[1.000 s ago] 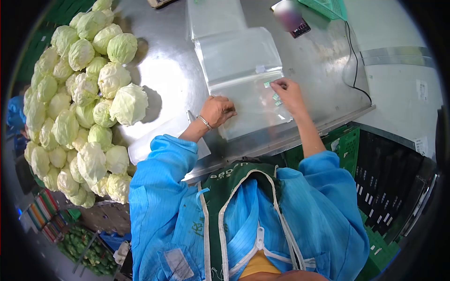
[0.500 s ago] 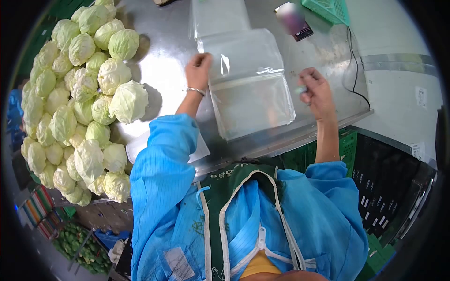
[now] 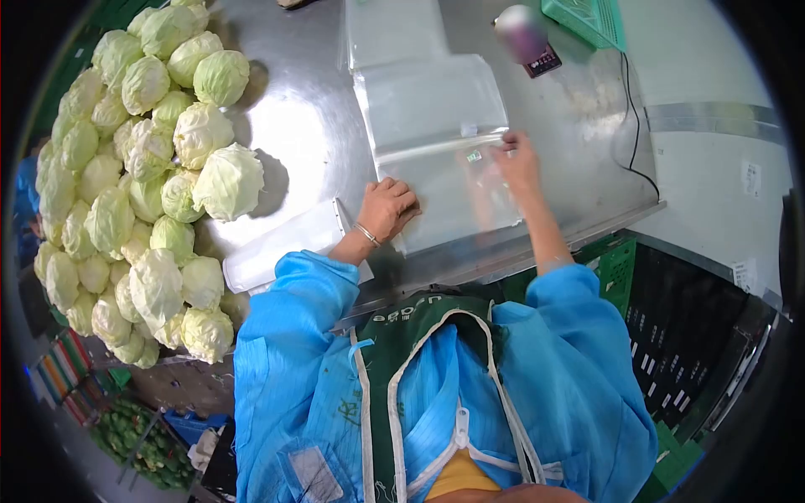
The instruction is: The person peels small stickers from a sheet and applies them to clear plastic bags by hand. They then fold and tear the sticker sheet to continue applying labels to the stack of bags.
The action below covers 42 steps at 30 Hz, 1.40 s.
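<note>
We curl our left hand (image 3: 387, 210) over plastic bags (image 3: 444, 197), best held flat, right hand (image 3: 518, 166) pinched beside a sticker (image 3: 474, 156), both grips unclear.

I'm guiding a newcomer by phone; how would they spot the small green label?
On the metal table, right of the cabbage heap, find the clear plastic sheets. Just left of the right hand sits the label, a tiny patch whose green sets it apart from the see-through sheets around it.

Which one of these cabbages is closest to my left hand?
The large pale green cabbage that juts out farthest right in the picture; every other one sits farther from your left hand.
</note>
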Tool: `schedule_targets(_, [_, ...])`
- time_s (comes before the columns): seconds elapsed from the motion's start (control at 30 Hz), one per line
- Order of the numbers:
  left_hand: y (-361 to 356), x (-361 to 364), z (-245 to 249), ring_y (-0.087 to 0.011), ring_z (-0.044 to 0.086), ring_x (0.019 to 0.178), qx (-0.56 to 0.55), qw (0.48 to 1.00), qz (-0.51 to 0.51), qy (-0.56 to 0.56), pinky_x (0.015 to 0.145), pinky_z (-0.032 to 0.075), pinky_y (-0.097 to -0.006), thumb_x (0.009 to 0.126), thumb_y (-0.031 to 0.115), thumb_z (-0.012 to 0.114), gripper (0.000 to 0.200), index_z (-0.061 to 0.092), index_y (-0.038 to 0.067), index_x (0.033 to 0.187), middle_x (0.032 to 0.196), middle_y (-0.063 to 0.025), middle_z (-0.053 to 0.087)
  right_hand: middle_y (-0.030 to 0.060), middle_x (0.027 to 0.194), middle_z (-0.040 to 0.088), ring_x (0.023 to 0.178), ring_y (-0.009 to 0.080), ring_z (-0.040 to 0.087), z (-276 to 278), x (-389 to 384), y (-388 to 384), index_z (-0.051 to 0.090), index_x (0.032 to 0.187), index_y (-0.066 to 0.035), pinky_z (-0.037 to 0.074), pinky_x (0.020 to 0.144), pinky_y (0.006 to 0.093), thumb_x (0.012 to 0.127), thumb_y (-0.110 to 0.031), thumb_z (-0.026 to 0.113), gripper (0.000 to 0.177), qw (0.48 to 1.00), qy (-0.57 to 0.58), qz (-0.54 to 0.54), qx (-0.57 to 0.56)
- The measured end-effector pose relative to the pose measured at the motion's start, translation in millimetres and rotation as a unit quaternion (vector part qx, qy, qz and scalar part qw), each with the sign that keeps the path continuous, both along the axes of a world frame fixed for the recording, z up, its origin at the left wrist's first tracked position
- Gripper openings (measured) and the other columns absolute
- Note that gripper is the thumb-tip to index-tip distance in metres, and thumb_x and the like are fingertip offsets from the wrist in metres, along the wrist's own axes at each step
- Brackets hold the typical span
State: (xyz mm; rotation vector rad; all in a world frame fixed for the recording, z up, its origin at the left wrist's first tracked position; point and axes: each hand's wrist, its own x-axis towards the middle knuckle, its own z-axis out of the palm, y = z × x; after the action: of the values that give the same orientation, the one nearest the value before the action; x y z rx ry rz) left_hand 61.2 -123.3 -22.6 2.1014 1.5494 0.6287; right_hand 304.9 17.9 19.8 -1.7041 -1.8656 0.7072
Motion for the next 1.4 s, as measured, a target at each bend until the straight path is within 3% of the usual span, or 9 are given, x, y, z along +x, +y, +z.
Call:
schedule_targets(0.1, [6.4,-5.4,11.0,-0.0203,0.051,0.090,0.003,0.999,-0.047,-0.018,0.075,0.036,-0.0379,0.072,0.026,0.074,0.018,0.061,0.019,0.081,0.085,0.0014,0.053,0.0055,0.081,0.062,0.058,0.0087,0.050,68.2,22.5,2.6,0.059,0.096,-0.003,0.039,0.051,0.0225,0.083,-0.018,0.069,0.022,0.940,0.299,-0.052,-0.157])
schedule_targets(0.2, [1.2,-8.7,16.4,-0.0204,0.051,0.091,0.034,0.998,-0.045,-0.027,0.075,0.036,-0.0376,0.072,0.024,0.074,0.017,0.060,0.018,0.081,0.087,0.0013,0.053,0.0047,0.077,0.060,0.050,0.0035,0.041,93.0,36.6,-4.1,0.059,0.093,-0.004,0.031,0.046,0.0173,0.087,-0.016,0.066,0.015,0.899,0.401,-0.046,-0.171])
schedule_targets(0.7, [19.8,-16.4,-4.1,-0.0211,0.054,0.078,-0.060,0.997,-0.013,-0.049,0.071,0.040,-0.0334,0.077,0.022,0.072,0.017,0.063,0.012,0.087,0.078,-0.0024,0.058,0.0049,0.077,0.059,0.053,0.0075,0.047,69.4,46.8,-34.8,0.058,0.092,-0.004,0.037,0.049,0.0201,0.090,-0.016,0.061,0.012,0.850,0.456,-0.052,-0.258])
schedule_targets(0.8, [48.0,-23.2,0.9,-0.0142,0.052,0.069,-0.143,0.855,0.247,-0.433,0.066,0.042,-0.0293,0.085,0.019,0.065,0.014,0.064,0.006,0.091,0.073,-0.0012,0.058,0.0047,0.080,0.058,0.060,0.0088,0.050,87.1,41.9,-40.2,0.057,0.095,-0.004,0.039,0.053,0.0210,0.090,-0.016,0.061,0.014,0.790,0.542,0.004,-0.287])
schedule_targets(0.9, [80.7,-47.1,3.0,-0.0107,0.052,0.070,-0.102,0.695,0.472,-0.532,0.065,0.044,-0.0252,0.086,0.018,0.062,0.020,0.060,-0.001,0.093,0.084,-0.0045,0.060,0.0038,0.082,0.057,0.068,0.0100,0.053,65.4,9.7,-33.4,0.056,0.099,-0.003,0.042,0.058,0.0229,0.090,-0.016,0.061,0.016,0.831,0.481,-0.006,-0.280])
schedule_targets(0.97, [78.8,-46.2,24.1,-0.0122,0.052,0.070,0.022,0.681,0.524,-0.511,0.066,0.044,-0.0262,0.087,0.018,0.062,0.020,0.059,0.000,0.095,0.086,-0.0050,0.059,0.0046,0.086,0.057,0.076,0.0112,0.054,29.8,-2.0,-20.4,0.055,0.102,-0.001,0.045,0.065,0.0250,0.089,-0.014,0.060,0.018,0.890,0.381,0.036,-0.247])
schedule_targets(1.03, [55.3,-34.2,26.7,-0.0154,0.053,0.076,0.080,0.797,0.463,-0.379,0.071,0.045,-0.0285,0.086,0.015,0.062,0.019,0.058,0.000,0.098,0.087,-0.0065,0.059,0.0070,0.090,0.058,0.077,0.0137,0.056,5.8,-13.6,-10.0,0.055,0.102,0.000,0.047,0.067,0.0270,0.088,-0.013,0.061,0.020,0.925,0.300,0.029,-0.230])
schedule_targets(1.13, [4.5,-4.8,45.1,-0.0258,0.055,0.091,0.080,0.983,0.108,-0.124,0.081,0.040,-0.0386,0.075,0.017,0.072,0.032,0.061,0.009,0.104,0.100,-0.0071,0.061,0.0093,0.092,0.058,0.081,0.0173,0.057,-18.0,-20.4,-2.4,0.054,0.103,0.003,0.048,0.072,0.0308,0.086,-0.013,0.062,0.024,0.976,0.127,0.056,-0.165])
schedule_targets(1.4, [-11.6,1.1,-1.7,-0.0224,0.050,0.099,-0.051,0.998,-0.023,0.025,0.079,0.036,-0.0394,0.070,0.027,0.075,0.030,0.063,0.021,0.097,0.098,0.0014,0.055,0.0111,0.099,0.059,0.086,0.0179,0.059,16.9,0.4,-8.3,0.053,0.107,0.003,0.049,0.079,0.0309,0.088,-0.014,0.061,0.027,0.982,0.149,0.039,-0.108])
